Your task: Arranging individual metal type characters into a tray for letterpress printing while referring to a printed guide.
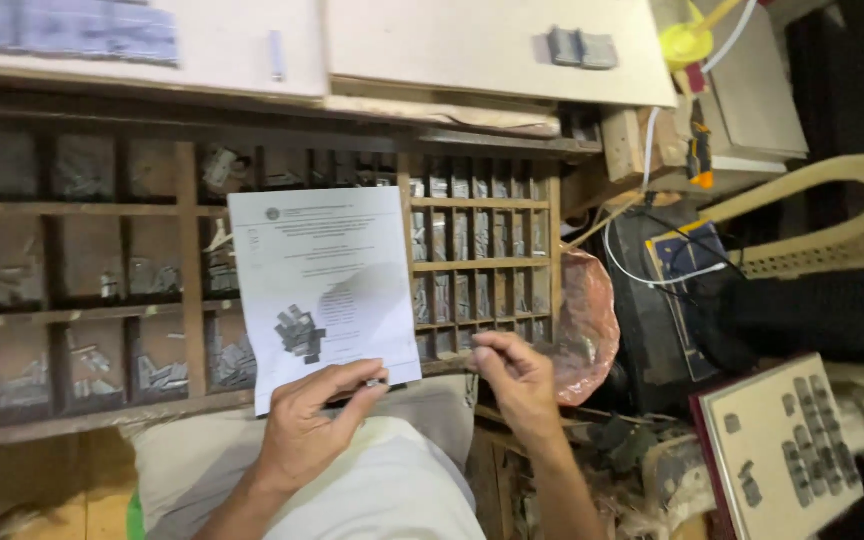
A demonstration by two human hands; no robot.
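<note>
- The left hand [307, 425], lower centre of the frame, pinches the bottom edge of a printed sheet [322, 290]; its long axis runs up the frame.
- A small heap of metal type pieces [300, 333] rests on the sheet, just above those fingers.
- The right hand [514, 375], just right of the sheet, has its fingers closed narrow at the front edge of the wooden type case [187, 265]; whether they hold a piece I cannot tell.
- The case compartments hold grey type.

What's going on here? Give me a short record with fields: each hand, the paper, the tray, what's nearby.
left hand: holds the printed sheet at its lower edge, a small metal piece pinched at the fingertips
right hand: fingertips together at the tray's front edge
sheet: small metal pieces piled on it
wooden tray: many compartments holding grey metal pieces
nearby: shallow pinkish bowl on the right
</note>
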